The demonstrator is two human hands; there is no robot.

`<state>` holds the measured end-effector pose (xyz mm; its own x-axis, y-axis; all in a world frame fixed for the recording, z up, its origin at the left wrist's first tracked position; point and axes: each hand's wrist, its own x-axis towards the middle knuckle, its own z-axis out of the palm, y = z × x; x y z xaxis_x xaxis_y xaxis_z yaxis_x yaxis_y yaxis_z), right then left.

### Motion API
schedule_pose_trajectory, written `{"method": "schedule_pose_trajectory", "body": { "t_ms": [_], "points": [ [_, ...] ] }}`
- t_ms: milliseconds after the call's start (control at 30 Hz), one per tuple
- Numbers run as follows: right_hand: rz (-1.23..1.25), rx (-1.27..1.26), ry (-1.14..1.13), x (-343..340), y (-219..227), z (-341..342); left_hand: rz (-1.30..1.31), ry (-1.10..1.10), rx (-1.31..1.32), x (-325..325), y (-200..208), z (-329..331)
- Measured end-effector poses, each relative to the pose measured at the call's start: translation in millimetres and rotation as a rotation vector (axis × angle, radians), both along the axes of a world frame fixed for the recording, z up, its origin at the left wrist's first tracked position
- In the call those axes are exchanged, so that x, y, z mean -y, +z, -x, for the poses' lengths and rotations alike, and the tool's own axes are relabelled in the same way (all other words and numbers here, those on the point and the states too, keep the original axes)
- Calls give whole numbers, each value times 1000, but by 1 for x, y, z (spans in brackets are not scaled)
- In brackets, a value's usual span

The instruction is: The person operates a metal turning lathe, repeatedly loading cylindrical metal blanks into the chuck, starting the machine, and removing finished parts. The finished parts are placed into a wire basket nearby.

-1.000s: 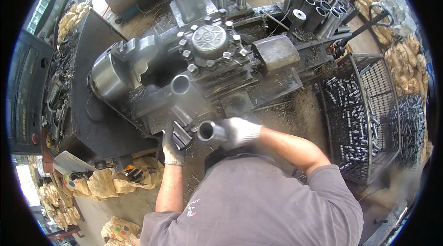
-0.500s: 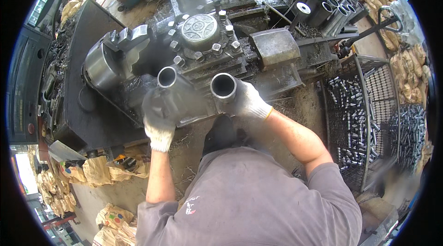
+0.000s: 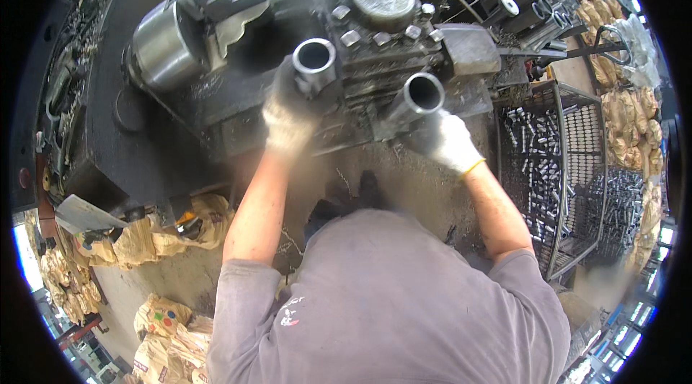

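Observation:
My left hand point(image 3: 290, 113), in a white knit glove, is closed around a short steel tube point(image 3: 317, 81) held over the lathe's bed, its open end facing up. My right hand point(image 3: 453, 144), gloved the same way, grips the lower part of a second steel tube point(image 3: 401, 111) that leans at the machine's front edge; the fingers are partly in shadow. Left of my left hand is the lathe's chuck point(image 3: 167, 45) with its stepped jaws. Beyond both tubes stands a bolted tool post with a round cap point(image 3: 384, 0).
Several steel tubes point(image 3: 530, 5) stand bunched at the back right. A wire basket point(image 3: 559, 175) of small metal pieces is right of my right arm. Brown sacks point(image 3: 627, 128) line the far right, and paper bags point(image 3: 166, 323) lie on the floor at lower left.
The view has shifted, with the tool post now further right. My left hand has carried its tube forward over the machine. My right hand's tube keeps about the same place by the machine.

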<state>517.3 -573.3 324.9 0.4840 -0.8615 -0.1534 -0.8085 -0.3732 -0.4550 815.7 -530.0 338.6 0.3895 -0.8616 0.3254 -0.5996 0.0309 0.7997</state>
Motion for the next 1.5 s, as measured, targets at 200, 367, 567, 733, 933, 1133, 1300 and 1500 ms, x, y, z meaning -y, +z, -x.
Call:
{"method": "schedule_pose_trajectory", "body": {
  "t_ms": [200, 367, 567, 733, 933, 1133, 1300, 1500],
  "points": [
    [-91, -146, -141, -53, -2, 45, 226, -35, -5, -4, -8, 1],
    [-101, -126, -170, -90, -9, 43, 320, -101, -44, 2, -17, -4],
    [104, 333, 162, -93, 56, -73, 177, 3, -74, -3, -16, -20],
    [51, 282, 265, -63, 18, -128, 173, -50, -1022, -47, -17, -108],
    [-133, 26, 132, -48, 3, -188, 411, -315, -1629, -107, -31, -126],
    [-48, 66, 216, -56, -23, -215, 298, 6, -1485, -120, -62, -124],
    [35, 93, 146, -38, -50, -217, 361, 49, -1551, -122, -78, -140],
    [-899, 800, 66, -21, 42, -187, 395, -132, -1817, -117, -84, -122]
  ]
}}
